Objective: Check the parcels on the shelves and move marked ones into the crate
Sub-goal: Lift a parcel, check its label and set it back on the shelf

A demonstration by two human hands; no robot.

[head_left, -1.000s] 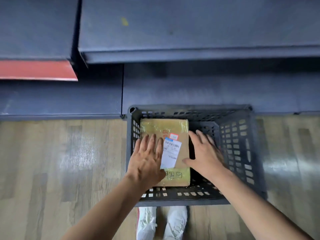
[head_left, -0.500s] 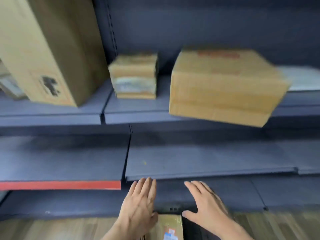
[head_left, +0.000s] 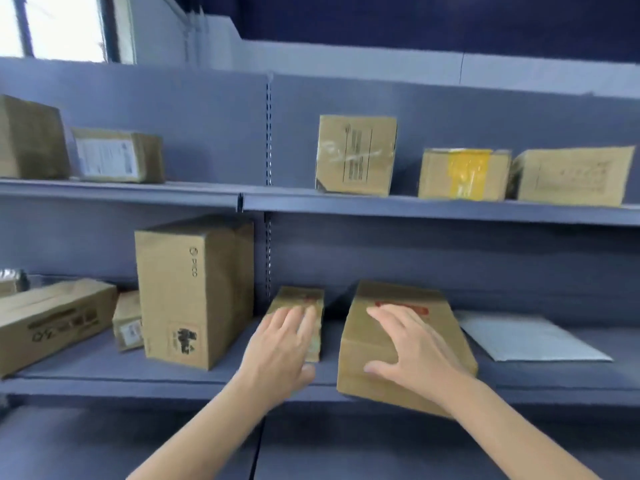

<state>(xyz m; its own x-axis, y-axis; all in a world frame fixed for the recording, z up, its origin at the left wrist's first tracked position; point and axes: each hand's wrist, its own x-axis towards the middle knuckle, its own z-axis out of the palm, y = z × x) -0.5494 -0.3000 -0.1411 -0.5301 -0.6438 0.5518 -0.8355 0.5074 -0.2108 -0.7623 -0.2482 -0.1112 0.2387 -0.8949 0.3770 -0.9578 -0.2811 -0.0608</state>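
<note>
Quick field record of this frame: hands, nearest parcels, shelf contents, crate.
left hand: open, in front of small box; contact unclear
right hand: open, over wide box with red mark on top
wide box: overhangs shelf edge
same shelf: tall box, grey mailer
upper shelf: five boxes
crate: not in view

A bright window (head_left: 52, 27) sits top left, beside a pale wall (head_left: 346, 57) above
</note>
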